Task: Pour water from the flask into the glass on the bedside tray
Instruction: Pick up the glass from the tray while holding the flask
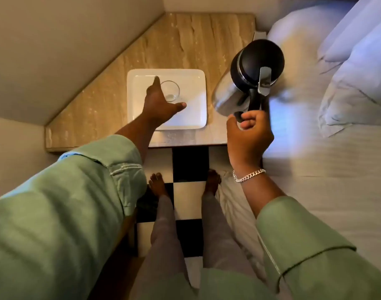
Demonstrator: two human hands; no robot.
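Observation:
A clear empty glass (171,92) stands upright on a white rectangular tray (191,118) on the bedside table. My left hand (158,103) reaches over the tray with fingers spread, forefinger and thumb on either side of the glass, close to it but not clearly gripping. My right hand (249,135) is closed around the black handle of a steel flask (248,76) with a black lid. The flask hangs in the air to the right of the tray, over the table's right edge, roughly upright.
The marble-patterned table top (185,44) fills a corner between an angled wall (66,50) and the bed (328,148) with white pillows on the right. My bare feet stand on a black-and-white checkered floor (189,161) in front of the table.

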